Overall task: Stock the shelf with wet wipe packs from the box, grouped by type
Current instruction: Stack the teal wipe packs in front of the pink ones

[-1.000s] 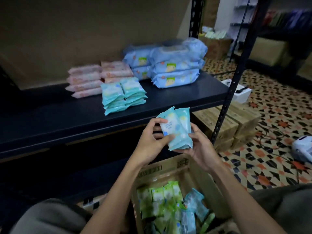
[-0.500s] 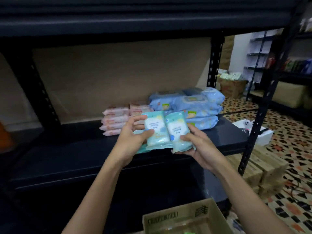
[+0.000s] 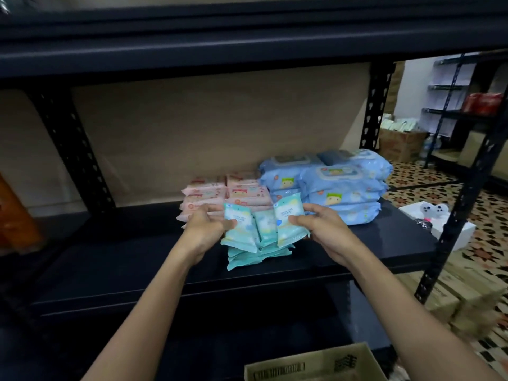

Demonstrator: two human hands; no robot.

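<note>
1. The left hand (image 3: 204, 228) holds one small teal pack (image 3: 239, 232) by its left edge, thumb on the front and fingers curled behind it.
2. The right hand (image 3: 320, 232) holds a second teal pack (image 3: 289, 224) the same way, by its right edge.
3. Both packs stand tilted, long axis running up and away from the person, printed faces toward the camera. They sit side by side with a gap between them, and a third teal pack (image 3: 265, 225) shows through that gap.
4. The relation that matters: the teal stack (image 3: 258, 253) lies directly beneath and just behind the two held packs, on the dark shelf (image 3: 137, 259). The hands need only to tip the packs flat and lower them. The stack looks to be two columns wide, so each hand sits over its own column and neither is clearly nearer.
5. Other groups are already in place on the shelf: pink packs (image 3: 209, 199) behind and to the left, large blue packs (image 3: 338, 188) behind and to the right. The teal group is in front of both.
6. The cardboard box (image 3: 313, 365) is at the bottom edge of the view, below the shelf; its contents cannot be seen.
7. My judgement: the step is setting down this teal pair on its matching stack, and the loose upper packs could slide if nudged.
</note>
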